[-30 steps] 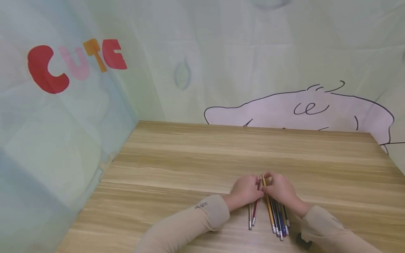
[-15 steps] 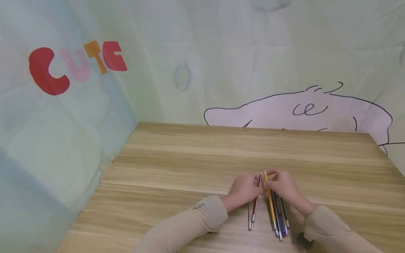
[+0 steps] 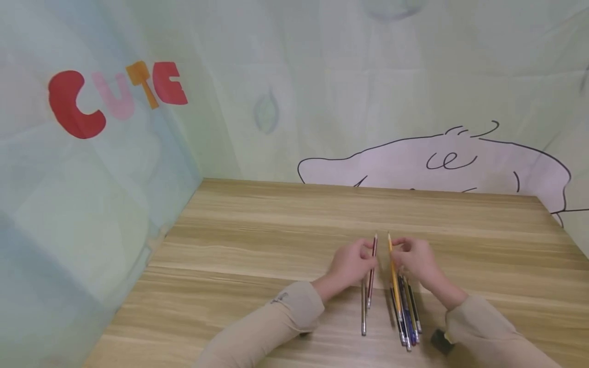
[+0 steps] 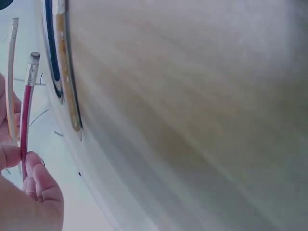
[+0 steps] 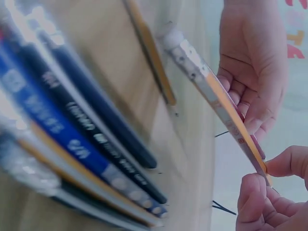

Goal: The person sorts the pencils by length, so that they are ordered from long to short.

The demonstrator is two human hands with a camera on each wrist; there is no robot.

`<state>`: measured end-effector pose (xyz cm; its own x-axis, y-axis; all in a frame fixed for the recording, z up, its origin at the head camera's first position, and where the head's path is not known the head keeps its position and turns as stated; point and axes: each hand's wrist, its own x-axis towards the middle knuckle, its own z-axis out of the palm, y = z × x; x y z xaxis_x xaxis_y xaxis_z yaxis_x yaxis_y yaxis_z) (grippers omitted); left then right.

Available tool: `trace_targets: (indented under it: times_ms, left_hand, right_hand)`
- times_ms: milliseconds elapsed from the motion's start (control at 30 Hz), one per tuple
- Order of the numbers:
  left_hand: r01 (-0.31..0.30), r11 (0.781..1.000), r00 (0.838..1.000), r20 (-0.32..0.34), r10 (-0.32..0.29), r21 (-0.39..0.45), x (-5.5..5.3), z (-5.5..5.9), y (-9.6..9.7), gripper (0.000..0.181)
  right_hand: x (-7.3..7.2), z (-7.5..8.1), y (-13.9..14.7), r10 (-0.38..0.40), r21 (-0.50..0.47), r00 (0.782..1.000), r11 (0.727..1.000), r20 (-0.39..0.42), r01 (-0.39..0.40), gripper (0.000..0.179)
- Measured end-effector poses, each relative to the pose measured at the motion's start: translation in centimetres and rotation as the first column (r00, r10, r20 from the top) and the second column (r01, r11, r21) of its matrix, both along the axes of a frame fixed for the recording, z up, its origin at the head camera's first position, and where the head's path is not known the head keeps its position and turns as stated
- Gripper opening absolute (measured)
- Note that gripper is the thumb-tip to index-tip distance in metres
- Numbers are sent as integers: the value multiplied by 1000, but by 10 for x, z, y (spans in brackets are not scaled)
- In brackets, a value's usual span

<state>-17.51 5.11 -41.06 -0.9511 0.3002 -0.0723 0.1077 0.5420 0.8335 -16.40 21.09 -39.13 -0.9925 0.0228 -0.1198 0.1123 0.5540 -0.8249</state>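
Between thumb and fingers, my left hand [image 3: 348,263] pinches a dark red pencil [image 3: 371,281], lifted off the table with its eraser end toward me. My right hand [image 3: 417,259] pinches a yellow pencil [image 3: 394,286] near its tip; in the right wrist view this orange-and-grey pencil [image 5: 226,103] hangs above the table. Several dark and blue pencils lie bunched below my right hand, a blue pencil [image 5: 53,113] among them. A lone brownish pencil [image 3: 363,312] lies on the table under the red one, apart from the bunch.
The wood-grain table [image 3: 257,230] meets a printed cloth backdrop [image 3: 345,92] at its back and left edges. A small black object [image 3: 442,341] sits by my right sleeve, partly covered by it.
Both hands have risen and moved apart slightly, the left going left with the red pencil, the right going right with the yellow one. The bunch and the lone pencil have stayed put.
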Motion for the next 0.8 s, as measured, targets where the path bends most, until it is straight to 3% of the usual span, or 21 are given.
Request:
trace_targets:
  times_ms: [400, 800]
  left_hand:
    - [-80, 992, 997, -9, 81, 99, -15, 13, -13, 30]
    - [-106, 980, 994, -21, 111, 170, -18, 19, -19, 29]
  right_hand:
    - [-11, 21, -1, -34, -120, 995, 992, -90, 23, 29]
    - [-22, 29, -13, -79, -219, 991, 974, -112, 53, 28]
